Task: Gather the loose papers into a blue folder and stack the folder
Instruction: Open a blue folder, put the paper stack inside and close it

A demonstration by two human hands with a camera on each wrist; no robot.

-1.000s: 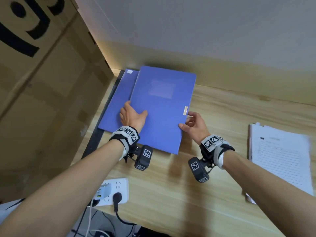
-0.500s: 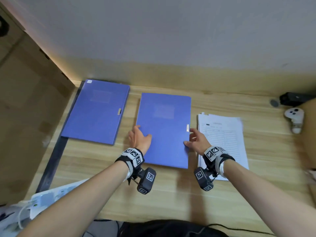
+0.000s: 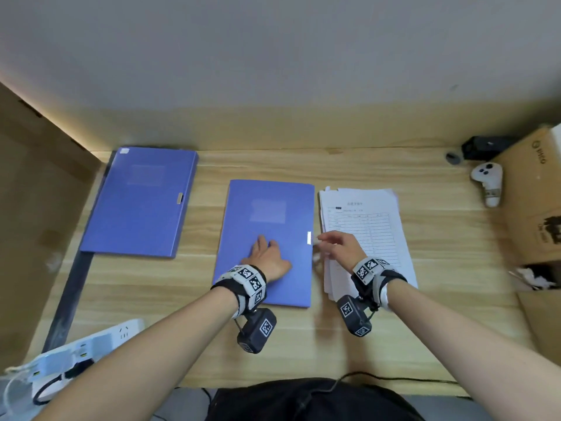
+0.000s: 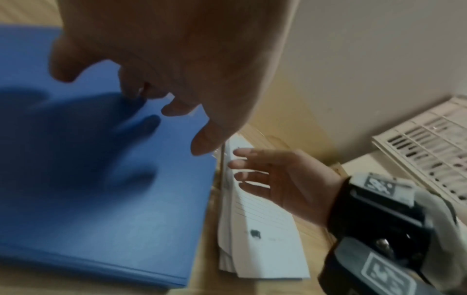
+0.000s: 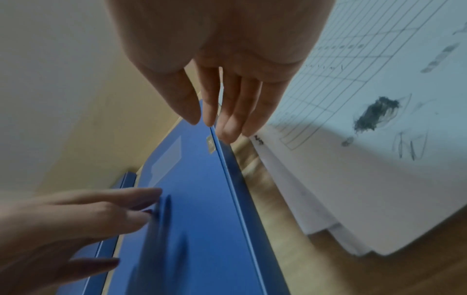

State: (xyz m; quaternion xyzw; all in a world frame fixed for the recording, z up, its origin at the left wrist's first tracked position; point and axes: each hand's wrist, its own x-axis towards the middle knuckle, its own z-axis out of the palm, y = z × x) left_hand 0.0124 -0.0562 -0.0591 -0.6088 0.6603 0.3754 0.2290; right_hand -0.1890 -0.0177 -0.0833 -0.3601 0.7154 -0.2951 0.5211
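Nothing is held in either grip. Left hand (image 3: 267, 259) is laid flat on the near half of the middle folder (image 3: 273, 214), fingers straight and spread, pressing on the blue cover; in the right wrist view those fingers (image 5: 121, 201) are seen lying against the cover. Right hand (image 3: 340, 247) is held just right of the left one, at the folder's right edge, fingers straight and relaxed, their tips beside the small white clasp (image 3: 309, 237). From the right wrist view the fingertips (image 5: 209, 113) are seen at the edge of the cover, just above the clasp (image 5: 210, 144); whether they touch the edge cannot be told.

The folder is closed and lies flat on the desk (image 3: 334, 344), under the left hand. The papers (image 3: 373, 220) are found directly under and beyond the right hand, as a loose, slightly fanned pile with a printed table on the top sheet, just beside the folder's right edge with a narrow strip of desk between them. A second folder (image 3: 139, 205), also blue and closed, is found well to the left of the left hand, apart from the first, near the far left corner of the desk.

Far to the right of the right hand a white controller (image 3: 487, 180) is seen beside a cardboard box (image 3: 534, 189). Near the left forearm a white power strip (image 3: 91, 344) lies at the desk's edge.
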